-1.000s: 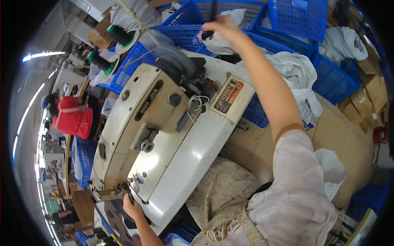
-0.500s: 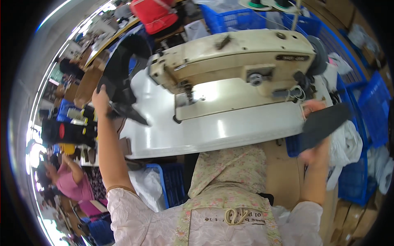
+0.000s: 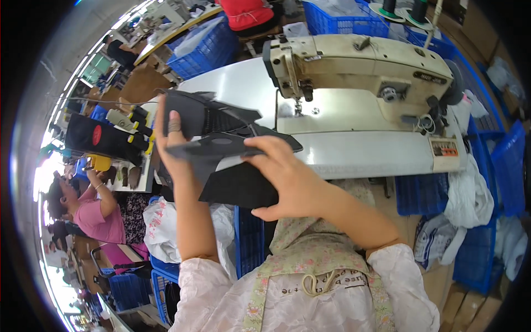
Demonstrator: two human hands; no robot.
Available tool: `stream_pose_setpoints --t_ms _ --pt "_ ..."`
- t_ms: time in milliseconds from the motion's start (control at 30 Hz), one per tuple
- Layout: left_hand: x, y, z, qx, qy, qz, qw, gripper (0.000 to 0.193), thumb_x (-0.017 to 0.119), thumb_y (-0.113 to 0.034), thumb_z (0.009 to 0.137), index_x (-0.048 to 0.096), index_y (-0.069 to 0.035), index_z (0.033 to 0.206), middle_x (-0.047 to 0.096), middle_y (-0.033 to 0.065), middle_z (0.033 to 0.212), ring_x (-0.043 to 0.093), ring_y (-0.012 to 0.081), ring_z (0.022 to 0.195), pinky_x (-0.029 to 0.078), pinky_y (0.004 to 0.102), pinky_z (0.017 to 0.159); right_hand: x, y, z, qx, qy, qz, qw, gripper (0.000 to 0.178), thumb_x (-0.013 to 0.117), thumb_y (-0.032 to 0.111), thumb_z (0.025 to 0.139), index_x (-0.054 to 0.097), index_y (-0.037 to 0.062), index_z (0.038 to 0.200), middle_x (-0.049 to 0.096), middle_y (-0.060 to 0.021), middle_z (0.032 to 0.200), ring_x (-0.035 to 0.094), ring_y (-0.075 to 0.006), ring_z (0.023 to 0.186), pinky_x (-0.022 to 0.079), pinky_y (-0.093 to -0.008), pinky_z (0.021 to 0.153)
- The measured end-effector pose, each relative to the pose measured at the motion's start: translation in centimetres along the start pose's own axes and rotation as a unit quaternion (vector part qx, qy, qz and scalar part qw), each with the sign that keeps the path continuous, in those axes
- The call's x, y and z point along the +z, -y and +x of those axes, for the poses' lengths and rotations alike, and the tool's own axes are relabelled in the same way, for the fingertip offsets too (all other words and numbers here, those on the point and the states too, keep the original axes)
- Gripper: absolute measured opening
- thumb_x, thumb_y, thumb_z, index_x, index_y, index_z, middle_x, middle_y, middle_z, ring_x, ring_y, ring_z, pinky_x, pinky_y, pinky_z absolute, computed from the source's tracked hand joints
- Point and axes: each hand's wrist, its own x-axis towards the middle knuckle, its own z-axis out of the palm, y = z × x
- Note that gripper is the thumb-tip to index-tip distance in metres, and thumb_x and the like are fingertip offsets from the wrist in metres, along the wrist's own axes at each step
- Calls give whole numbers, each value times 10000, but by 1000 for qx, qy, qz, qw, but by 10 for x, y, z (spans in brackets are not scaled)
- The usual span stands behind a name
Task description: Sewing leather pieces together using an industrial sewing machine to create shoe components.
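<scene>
My left hand [image 3: 176, 145] is at the left end of the sewing table, fingers pointing up, with a bundle of dark grey fabric pieces [image 3: 188, 113] held against it. The bundle spreads to the right over the white tabletop, its edges pointed and overlapping. From the right, my right hand [image 3: 290, 180] reaches across and grips a flat black fabric piece [image 3: 238, 185] between thumb and fingers, just below the bundle. Its fingertips come close to the grey pieces; whether they touch is hard to tell. Behind both hands stands a cream sewing machine [image 3: 354, 72].
Blue crates [image 3: 204, 52] stand beyond the table, and another blue crate [image 3: 249, 238] is below its front edge. White plastic bags [image 3: 166, 227] lie at lower left. A person in pink [image 3: 99, 216] sits at the left. Thread cones [image 3: 417, 11] rise behind the machine.
My right hand has swung left from the table's right end, bringing the black piece to the left hand. The grey bundle has come nearer and lower. The view has shifted left.
</scene>
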Motion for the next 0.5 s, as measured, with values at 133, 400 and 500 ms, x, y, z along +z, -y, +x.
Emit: stream_pose_setpoints --t_ms 133,400,500 --pt "-5 -53 -7 217 154 94 959 547 562 -350 978 493 13 1380 503 156 1417 488 247 1283 330 366 1107 -46 26 -21 -17 -81 59 995 827 854 277 531 539 26 1254 419 -162 1381 408 -364 1274 378 -448 1061" --pt "33 -60 -31 419 363 279 784 529 684 -547 809 629 -29 898 657 142 1023 599 368 949 471 441 855 -66 6 -144 174 -230 434 854 1161 900 520 542 356 4 1428 423 -167 1434 536 -293 1203 454 -548 1026" --pt "55 11 -67 127 435 278 847 445 707 -471 827 614 -36 836 632 134 837 616 331 807 485 420 734 -57 -19 -170 259 -234 466 813 1098 879 506 588 374 0 1421 427 -167 1435 553 -263 1192 470 -537 1008"
